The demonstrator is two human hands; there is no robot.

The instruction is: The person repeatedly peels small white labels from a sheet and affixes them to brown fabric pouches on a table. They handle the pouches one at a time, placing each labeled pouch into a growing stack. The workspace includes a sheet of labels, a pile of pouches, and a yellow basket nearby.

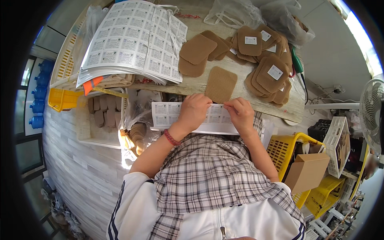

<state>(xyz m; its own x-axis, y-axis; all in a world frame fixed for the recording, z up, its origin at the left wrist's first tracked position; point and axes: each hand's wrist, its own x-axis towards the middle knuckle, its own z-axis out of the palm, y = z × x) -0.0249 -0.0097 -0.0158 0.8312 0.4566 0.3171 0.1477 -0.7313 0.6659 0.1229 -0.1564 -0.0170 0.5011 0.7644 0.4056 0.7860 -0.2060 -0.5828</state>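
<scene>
A white sheet of printed labels (162, 113) lies across my lap at the table's front edge. My left hand (193, 111) rests over the sheet, thumb and fingers pinched at its top edge. Close by on the right, my right hand (241, 115) pinches the same edge, its fingertips a short gap from the left ones. Any single label between the fingertips is too small to make out. Just beyond both hands, one brown ribbed fabric pad (221, 83) lies flat on the wooden table, with no label on its visible face.
A thick stack of label sheets (120, 38) overhangs the table's left front edge. Brown pads with white labels (269, 76) are heaped at the right, near a green-handled tool (296, 60). Plain pads (197, 50) lie farther back. Below stand a white crate (86, 134) and a yellow basket (280, 148).
</scene>
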